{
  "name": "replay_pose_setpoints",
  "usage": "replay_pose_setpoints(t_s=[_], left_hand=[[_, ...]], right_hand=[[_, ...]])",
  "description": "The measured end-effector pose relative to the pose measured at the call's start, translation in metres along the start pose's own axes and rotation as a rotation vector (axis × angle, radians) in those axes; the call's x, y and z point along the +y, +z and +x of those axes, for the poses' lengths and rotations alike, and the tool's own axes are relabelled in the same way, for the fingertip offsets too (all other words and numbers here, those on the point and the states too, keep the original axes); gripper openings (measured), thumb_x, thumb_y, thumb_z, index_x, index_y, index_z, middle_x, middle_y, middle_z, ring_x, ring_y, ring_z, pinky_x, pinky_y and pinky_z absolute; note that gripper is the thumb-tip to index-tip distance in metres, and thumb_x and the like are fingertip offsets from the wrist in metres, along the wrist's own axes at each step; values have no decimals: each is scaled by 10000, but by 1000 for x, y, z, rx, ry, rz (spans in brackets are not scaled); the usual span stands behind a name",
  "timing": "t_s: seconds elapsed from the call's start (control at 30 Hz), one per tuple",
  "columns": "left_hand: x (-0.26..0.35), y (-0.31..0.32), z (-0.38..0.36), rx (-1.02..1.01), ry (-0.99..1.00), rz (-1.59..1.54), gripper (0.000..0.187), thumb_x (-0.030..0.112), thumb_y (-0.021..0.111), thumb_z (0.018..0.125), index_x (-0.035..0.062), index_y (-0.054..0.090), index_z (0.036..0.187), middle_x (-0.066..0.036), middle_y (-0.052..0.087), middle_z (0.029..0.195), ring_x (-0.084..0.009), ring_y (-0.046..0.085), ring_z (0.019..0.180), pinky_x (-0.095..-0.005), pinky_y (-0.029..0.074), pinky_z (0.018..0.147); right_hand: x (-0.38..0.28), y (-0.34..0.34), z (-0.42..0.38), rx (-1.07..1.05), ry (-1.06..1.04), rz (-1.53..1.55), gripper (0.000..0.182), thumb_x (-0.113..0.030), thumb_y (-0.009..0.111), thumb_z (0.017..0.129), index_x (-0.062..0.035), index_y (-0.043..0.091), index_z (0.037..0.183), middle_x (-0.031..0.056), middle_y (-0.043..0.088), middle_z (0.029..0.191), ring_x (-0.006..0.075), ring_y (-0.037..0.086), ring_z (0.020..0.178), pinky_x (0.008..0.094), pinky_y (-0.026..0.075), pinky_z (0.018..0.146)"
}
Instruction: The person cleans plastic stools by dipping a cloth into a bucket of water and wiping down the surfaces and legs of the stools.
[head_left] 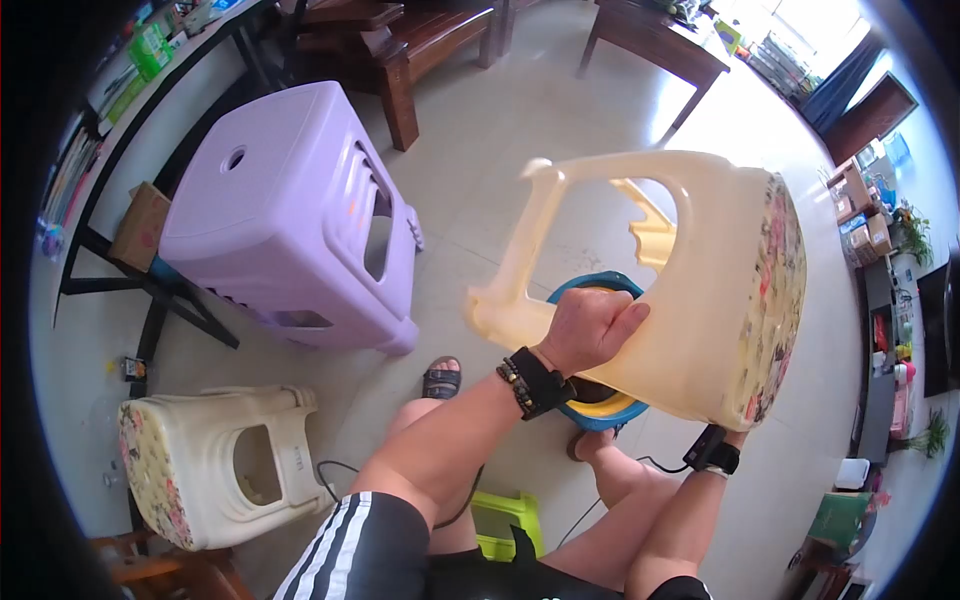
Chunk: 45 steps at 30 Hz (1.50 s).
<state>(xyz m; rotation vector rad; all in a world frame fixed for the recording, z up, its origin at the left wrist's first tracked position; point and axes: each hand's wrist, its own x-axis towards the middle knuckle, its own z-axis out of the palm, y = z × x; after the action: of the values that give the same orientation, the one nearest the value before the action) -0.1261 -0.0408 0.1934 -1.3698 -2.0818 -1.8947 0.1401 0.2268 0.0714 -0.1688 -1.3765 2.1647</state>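
A cream plastic stool (700, 290) with a floral-patterned seat is tilted on its side in front of me, above a blue-rimmed basin (625, 412) with yellow inside. My left hand (592, 328) is closed at the edge of the stool's side opening, fingers curled around the plastic. Just past the lower corner of the seat, my right hand (737, 437) shows only at the wrist; its fingers are hidden behind the stool. Something dark lies in the basin, mostly covered by the stool and my left hand.
A large purple stool (270, 200) stands to the left. Below it, another cream floral stool (230, 465) lies on its side. A small green stool (507, 520) is between my legs. Wooden furniture (400, 85) stands ahead, and shelves with boxes (860, 235) line the right.
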Motion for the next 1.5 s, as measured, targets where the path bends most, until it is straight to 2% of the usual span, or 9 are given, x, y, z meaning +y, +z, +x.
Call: replay_pose_setpoints(t_s=[0.23, 0.27, 0.37, 0.6, 0.7, 0.97, 1.23, 1.4, 1.5], left_hand=[[-10, -3, -5, 39, -168, -46, 445, 321, 534, 935, 44, 502, 589, -166, 493, 545, -356, 498, 505, -389, 392, 472], [-13, -5, -3, 45, -171, -39, 441, 319, 535, 935, 40, 507, 594, -166, 502, 552, -359, 501, 512, -385, 398, 476], [-29, -15, 1, 103, -235, -57, 407, 309, 543, 942, 27, 569, 650, -163, 497, 553, -276, 523, 482, -353, 412, 488], [-24, -67, 27, 307, -259, -550, 273, 225, 538, 974, 8, 652, 856, 93, 476, 626, -24, 400, 587, -204, 340, 525], [-38, -82, 53, 524, -340, -427, 379, 290, 523, 976, 127, 531, 634, 87, 414, 566, -34, 324, 486, -242, 240, 451], [-136, -107, 141, 761, -384, -176, 458, 384, 468, 978, 163, 421, 579, 80, 323, 511, -51, 285, 460, -257, 204, 443], [-255, -113, 136, 845, -375, -242, 395, 393, 461, 984, 93, 576, 756, 46, 495, 646, -73, 442, 552, -246, 344, 506], [-299, -114, 112, 906, -419, -306, 468, 399, 448, 988, -32, 629, 997, -80, 646, 930, -165, 581, 803, -310, 453, 727], [-403, -138, 33, 867, -392, -303, 491, 408, 435, 991, -41, 614, 1077, -120, 659, 976, -201, 591, 841, -336, 464, 774]], right_hand=[[-12, -24, 3, 158, 23, 170, 659, -384, 526, 946, -36, 281, 1450, 100, 449, 1414, 224, 464, 1265, 374, 383, 1063], [4, -42, 6, 180, -150, -715, 609, -276, 517, 953, -48, 262, 1457, 79, 410, 1446, 225, 444, 1284, 378, 374, 1071], [8, -18, 20, 299, -35, -515, 554, -273, 497, 955, -50, 318, 1430, 79, 433, 1427, 229, 452, 1277, 374, 355, 1084], [0, 126, 90, 582, -44, -188, 504, -412, 457, 979, -57, 478, 1336, 103, 557, 1299, 214, 493, 1219, 392, 361, 1014], [-1, 170, 99, 646, 78, -285, 477, -430, 435, 994, -69, 534, 1289, 86, 612, 1205, 178, 541, 1136, 366, 352, 942], [10, 181, 102, 511, 116, -653, 245, -122, 568, 944, 43, 633, 1112, 93, 668, 994, 145, 612, 922, 257, 478, 811], [-5, 168, 86, 449, 215, -846, 204, -65, 572, 918, 0, 650, 1094, 84, 658, 899, 150, 616, 856, 258, 485, 772], [-11, 168, 93, 369, 270, -955, 205, -73, 581, 919, -19, 654, 1104, 86, 658, 922, 168, 611, 891, 275, 488, 778], [-8, 172, 94, 345, 276, -974, 204, -77, 583, 920, -17, 653, 1103, 83, 656, 921, 169, 611, 886, 275, 488, 781]])
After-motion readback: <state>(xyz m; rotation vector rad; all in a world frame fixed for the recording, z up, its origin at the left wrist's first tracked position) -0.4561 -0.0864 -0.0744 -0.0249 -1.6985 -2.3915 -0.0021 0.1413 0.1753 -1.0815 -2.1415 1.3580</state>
